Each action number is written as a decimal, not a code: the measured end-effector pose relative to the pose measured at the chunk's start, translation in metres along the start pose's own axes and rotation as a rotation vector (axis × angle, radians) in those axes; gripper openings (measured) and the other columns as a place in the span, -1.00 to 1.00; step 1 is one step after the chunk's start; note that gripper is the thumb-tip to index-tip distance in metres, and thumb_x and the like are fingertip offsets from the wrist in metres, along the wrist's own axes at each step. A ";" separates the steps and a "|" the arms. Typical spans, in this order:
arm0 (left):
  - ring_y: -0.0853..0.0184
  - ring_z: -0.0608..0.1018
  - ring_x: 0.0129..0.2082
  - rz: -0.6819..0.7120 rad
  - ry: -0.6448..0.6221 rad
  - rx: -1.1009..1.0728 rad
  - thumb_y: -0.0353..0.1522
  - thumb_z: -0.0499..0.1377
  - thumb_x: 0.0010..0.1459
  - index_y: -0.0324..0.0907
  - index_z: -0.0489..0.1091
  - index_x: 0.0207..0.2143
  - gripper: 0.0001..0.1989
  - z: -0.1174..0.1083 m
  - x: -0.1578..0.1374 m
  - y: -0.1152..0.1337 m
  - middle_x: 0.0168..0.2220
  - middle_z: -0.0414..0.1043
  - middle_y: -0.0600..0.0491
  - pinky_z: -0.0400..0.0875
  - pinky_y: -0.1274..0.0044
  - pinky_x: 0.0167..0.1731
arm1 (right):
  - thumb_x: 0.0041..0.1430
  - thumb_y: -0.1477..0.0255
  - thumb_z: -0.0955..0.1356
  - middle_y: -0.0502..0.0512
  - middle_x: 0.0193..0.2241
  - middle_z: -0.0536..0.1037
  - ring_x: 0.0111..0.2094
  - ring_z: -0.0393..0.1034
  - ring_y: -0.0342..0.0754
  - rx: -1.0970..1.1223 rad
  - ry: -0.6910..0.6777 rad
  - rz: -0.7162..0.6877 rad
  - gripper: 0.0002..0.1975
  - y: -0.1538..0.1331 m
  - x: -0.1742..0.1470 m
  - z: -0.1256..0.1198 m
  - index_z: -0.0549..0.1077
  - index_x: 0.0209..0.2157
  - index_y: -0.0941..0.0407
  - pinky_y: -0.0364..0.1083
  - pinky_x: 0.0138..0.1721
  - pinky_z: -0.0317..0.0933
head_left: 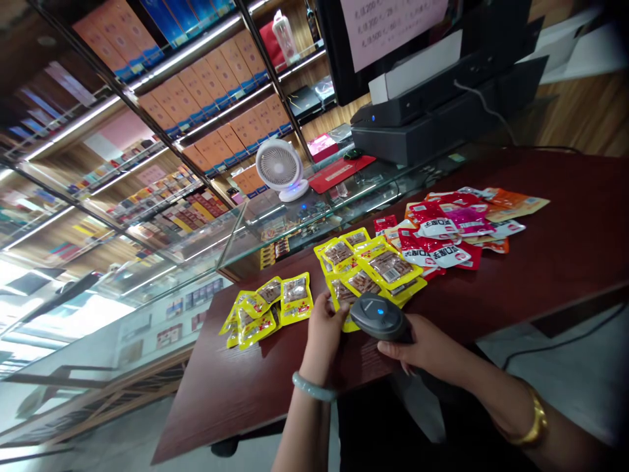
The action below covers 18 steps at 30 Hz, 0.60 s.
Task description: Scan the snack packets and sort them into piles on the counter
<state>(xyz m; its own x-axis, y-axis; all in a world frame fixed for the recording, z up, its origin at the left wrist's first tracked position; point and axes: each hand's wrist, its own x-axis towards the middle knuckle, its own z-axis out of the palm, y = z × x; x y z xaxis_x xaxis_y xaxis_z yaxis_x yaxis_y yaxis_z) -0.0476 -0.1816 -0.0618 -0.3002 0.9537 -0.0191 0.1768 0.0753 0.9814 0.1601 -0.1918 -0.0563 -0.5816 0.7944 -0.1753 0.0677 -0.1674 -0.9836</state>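
A dark grey barcode scanner (378, 314) with a lit blue light is gripped in my right hand (422, 344), its head tilted over the near edge of a pile of yellow snack packets (388, 265). My left hand (325, 326) pinches the edge of a yellow snack packet (341, 288) at the left side of that pile; the scanner partly covers this packet. Left of my left hand lies a smaller group of yellow packets (258, 308). Red, white, pink and orange packets (442, 229) are heaped behind and to the right of the main yellow pile.
Everything lies on a dark red wooden table (216, 387). A glass display counter (275, 223) stands behind it, bearing a white fan (281, 167), a red mat (339, 172) and a black point-of-sale machine (407, 131). Shelves of orange boxes (206, 88) line the wall.
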 end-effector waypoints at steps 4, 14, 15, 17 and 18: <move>0.27 0.59 -0.31 -0.056 0.082 -0.112 -0.21 0.42 -0.12 -0.18 0.39 -0.04 -0.42 -0.031 -0.019 -0.008 -0.29 0.56 0.01 0.48 0.45 -0.26 | 0.02 0.16 0.46 -0.09 -0.69 0.37 -0.68 0.26 -0.15 -0.006 0.002 0.013 -0.66 0.000 -0.001 -0.001 0.38 -0.39 0.13 -0.17 -0.61 0.16; 0.23 0.61 -0.15 -0.046 0.086 -0.184 -0.22 0.41 -0.09 -0.14 0.38 -0.02 -0.43 -0.055 -0.042 -0.015 -0.13 0.58 -0.04 0.50 0.43 -0.13 | 0.00 0.16 0.50 -0.10 -0.66 0.39 -0.70 0.28 -0.16 0.010 -0.025 0.003 -0.63 -0.006 0.006 0.004 0.41 -0.34 0.13 -0.17 -0.63 0.17; 0.22 0.61 -0.14 -0.051 0.080 -0.191 -0.22 0.41 -0.08 -0.14 0.37 -0.01 -0.43 -0.054 -0.042 -0.015 -0.11 0.58 -0.05 0.51 0.42 -0.13 | 0.00 0.16 0.50 -0.10 -0.66 0.40 -0.70 0.28 -0.16 0.009 -0.025 0.007 -0.63 -0.006 0.007 0.005 0.41 -0.33 0.14 -0.17 -0.63 0.17; 0.21 0.61 -0.15 -0.063 0.061 -0.196 -0.22 0.40 -0.07 -0.15 0.37 0.00 -0.43 -0.054 -0.042 -0.014 -0.10 0.57 -0.06 0.51 0.41 -0.14 | 0.01 0.16 0.50 -0.10 -0.67 0.40 -0.71 0.28 -0.16 0.004 -0.029 0.015 -0.64 -0.006 0.008 0.007 0.42 -0.33 0.14 -0.18 -0.64 0.16; 0.21 0.61 -0.16 -0.067 0.052 -0.195 -0.22 0.40 -0.06 -0.15 0.38 0.00 -0.44 -0.053 -0.043 -0.014 -0.11 0.58 -0.06 0.52 0.41 -0.15 | 0.02 0.17 0.49 -0.11 -0.68 0.39 -0.71 0.28 -0.17 -0.001 -0.030 0.018 -0.65 -0.007 0.009 0.008 0.42 -0.33 0.13 -0.18 -0.64 0.16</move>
<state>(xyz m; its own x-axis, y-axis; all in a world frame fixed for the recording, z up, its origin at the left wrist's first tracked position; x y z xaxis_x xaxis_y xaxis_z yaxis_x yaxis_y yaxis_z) -0.0870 -0.2389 -0.0649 -0.3545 0.9316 -0.0810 -0.0286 0.0758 0.9967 0.1482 -0.1878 -0.0508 -0.6039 0.7737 -0.1916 0.0792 -0.1809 -0.9803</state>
